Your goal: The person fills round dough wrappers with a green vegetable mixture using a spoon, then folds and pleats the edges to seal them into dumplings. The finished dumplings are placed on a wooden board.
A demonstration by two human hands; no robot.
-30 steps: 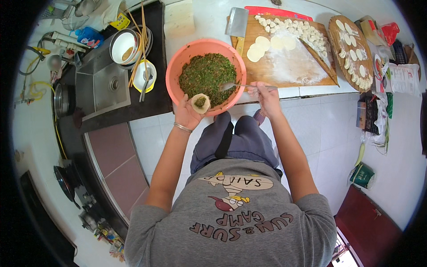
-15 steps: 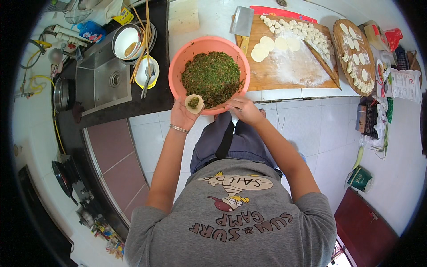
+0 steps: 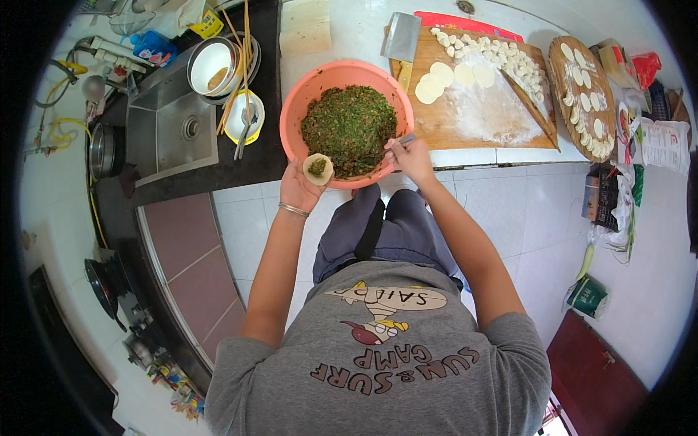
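Note:
My left hand (image 3: 299, 190) cups a round dumpling wrapper (image 3: 327, 174) at the near left rim of a pink basin (image 3: 289, 116). A small heap of green filling lies in the middle of the wrapper. Chopped green filling (image 3: 347, 120) also fills much of the basin. Over the near right rim, my right hand (image 3: 414, 161) is closed around the handle of a metal spoon (image 3: 406, 139). The spoon's other end reaches down toward the filling, and its tip is hard to make out.
Right of the basin lies a floured wooden board (image 3: 443, 123) with flat wrappers (image 3: 429, 91), dough pieces (image 3: 509, 54), a rolling pin (image 3: 527, 105) and a cleaver (image 3: 400, 36). Beyond it, a round board (image 3: 582, 94) carries dumplings. Bowls (image 3: 213, 67) and chopsticks stand left, beside the sink (image 3: 163, 131).
My right hand has moved up and to the right, away from the wrapper, and the spoon now tilts into the basin. My left hand holds the filled wrapper in nearly the same place.

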